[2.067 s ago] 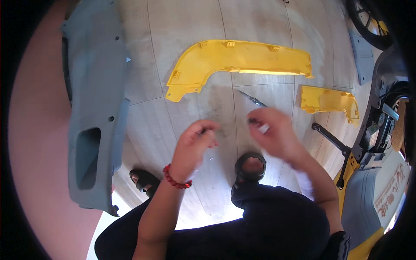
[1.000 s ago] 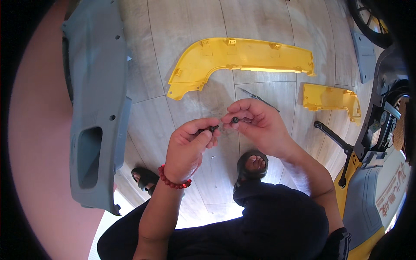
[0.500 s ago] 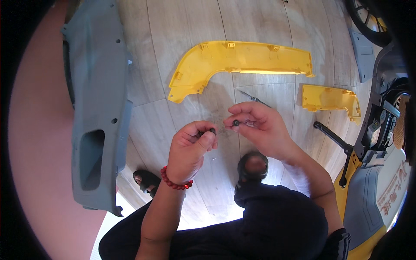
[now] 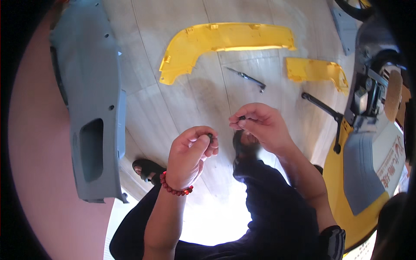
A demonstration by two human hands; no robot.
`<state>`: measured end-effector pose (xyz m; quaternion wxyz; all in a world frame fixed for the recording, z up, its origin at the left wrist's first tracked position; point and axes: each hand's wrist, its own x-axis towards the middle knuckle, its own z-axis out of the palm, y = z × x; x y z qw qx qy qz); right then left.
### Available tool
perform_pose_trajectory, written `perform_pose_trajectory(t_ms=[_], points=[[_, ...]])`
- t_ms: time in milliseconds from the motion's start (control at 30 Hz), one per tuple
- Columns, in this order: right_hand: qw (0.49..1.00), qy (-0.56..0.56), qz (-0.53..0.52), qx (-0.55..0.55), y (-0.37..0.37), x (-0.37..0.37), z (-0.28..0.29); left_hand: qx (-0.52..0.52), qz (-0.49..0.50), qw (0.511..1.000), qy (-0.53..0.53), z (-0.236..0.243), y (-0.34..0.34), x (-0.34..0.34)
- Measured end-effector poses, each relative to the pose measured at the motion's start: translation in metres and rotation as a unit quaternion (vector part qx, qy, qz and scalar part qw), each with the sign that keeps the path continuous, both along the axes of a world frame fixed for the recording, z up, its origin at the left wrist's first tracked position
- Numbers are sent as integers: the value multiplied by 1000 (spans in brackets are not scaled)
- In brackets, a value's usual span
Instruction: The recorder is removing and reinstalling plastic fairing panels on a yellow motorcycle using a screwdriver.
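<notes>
Between the thumb and fingertips of my left hand [image 4: 188, 149] is a small dark round piece [image 4: 210, 137]; its exact kind is too small to make out. My right hand [image 4: 269, 130] pinches a similar small dark piece [image 4: 242, 118]. Both hands hover over the wood-look floor, a short gap between their fingertips. Beyond the right hand, a slim metal tool [image 4: 249, 78] with a thin pointed end lies on the floor. Farther off rests a long curved yellow plastic panel [image 4: 234, 38], with a shorter yellow panel [image 4: 310, 70] to its right.
A large grey plastic shell [image 4: 93, 86] with a deep recess stands at the left, by a pinkish surface. On the right is a vehicle body with a grey-blue footboard [image 4: 362, 169], yellow trim and a black stand [image 4: 323, 106]. My sandalled feet are on the floor below.
The view has shifted, so the floor parts appear higher and farther left. My hands have drawn slightly apart, each keeping its dark piece. More of the metal tool now shows beyond the right hand.
</notes>
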<state>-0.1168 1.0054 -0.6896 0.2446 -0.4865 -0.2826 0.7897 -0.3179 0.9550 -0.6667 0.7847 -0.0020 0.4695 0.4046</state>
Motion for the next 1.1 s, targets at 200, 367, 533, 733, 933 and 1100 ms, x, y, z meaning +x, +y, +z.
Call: perform_pose_trajectory(t_ms=[200, 367, 533, 733, 933, 1100], points=[[990, -80, 10, -115, -54, 27, 35, -41, -6, 999, -22, 83, -49, 4], [982, -128, -41, -129, -88, 45, 109, -69, -5, 997, -26, 176, -74, 17], [981, -93, -53, -164, -117, 54, 193, -134, -73, 988, -32, 262, -88, 18], [977, -99, -33, -185, -137, 38, 243, -97, -135, 985, -35, 283, -101, 15], [962, -87, -97, -239, -138, 24, 118, -177, -172, 969, -14, 231, -154, 2], [878, -464, 111, 46, -89, 93, -57, -150, -297, 942, 51, 177, -187, 28]])
